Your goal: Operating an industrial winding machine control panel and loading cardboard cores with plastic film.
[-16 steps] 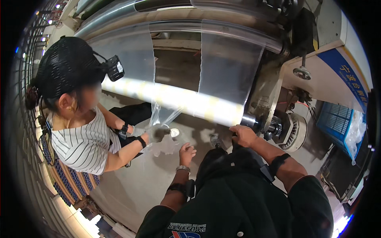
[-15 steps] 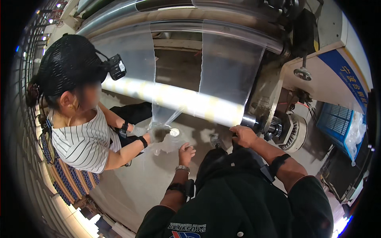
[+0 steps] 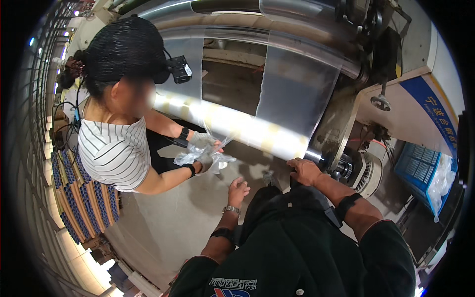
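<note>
A long white roll point(image 3: 277, 141), brightly lit, lies across the machine with clear film point(image 3: 299, 84) running down onto it. My right hand point(image 3: 304, 172) rests against the near right end of the roll, fingers laid out on its edge. Lower and to the left, my left hand point(image 3: 238, 192) hangs in the air, its fingers loosely curled and nothing in them. Beyond it, a co-worker's gloved hands point(image 3: 202, 141) hold a crumpled bunch of clear film point(image 3: 188, 157), from which thin strands stretch up to the roll.
The co-worker point(image 3: 111, 143), in a striped top and black cap, leans in at the left. Stacked tubes point(image 3: 86, 198) stand behind. On the right are the machine's side frame point(image 3: 341, 119), a small handwheel point(image 3: 380, 102) and a blue crate point(image 3: 418, 166) with clear plastic in it.
The co-worker has leaned further right, and their hands have drawn the loose film into a bunch nearer the roll. My left hand's fingers have curled slightly; my right hand stays at the roll's end.
</note>
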`<action>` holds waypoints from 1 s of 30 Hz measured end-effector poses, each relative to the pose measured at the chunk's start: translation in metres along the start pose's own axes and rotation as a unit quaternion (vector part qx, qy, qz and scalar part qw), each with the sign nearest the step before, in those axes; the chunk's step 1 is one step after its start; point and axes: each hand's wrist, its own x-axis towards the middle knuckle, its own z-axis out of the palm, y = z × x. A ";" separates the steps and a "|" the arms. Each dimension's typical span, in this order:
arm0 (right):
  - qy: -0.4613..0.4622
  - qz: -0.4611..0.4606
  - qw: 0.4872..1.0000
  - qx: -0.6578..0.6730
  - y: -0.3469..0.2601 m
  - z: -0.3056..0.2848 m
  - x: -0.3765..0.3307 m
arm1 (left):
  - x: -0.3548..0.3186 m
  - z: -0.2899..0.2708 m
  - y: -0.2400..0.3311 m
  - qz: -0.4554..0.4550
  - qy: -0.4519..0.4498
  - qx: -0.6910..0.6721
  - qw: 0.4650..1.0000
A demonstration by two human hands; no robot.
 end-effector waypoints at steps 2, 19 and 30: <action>-0.023 0.013 1.000 -0.006 -0.003 -0.002 0.000 | 0.000 -0.003 -0.002 0.005 0.005 0.003 1.000; 0.026 -0.025 0.998 -0.052 -0.035 0.058 -0.006 | 0.002 -0.062 -0.031 0.003 -0.008 -0.029 1.000; 0.037 -0.015 0.998 -0.052 -0.073 0.097 -0.021 | -0.007 -0.113 -0.066 -0.005 -0.012 -0.015 1.000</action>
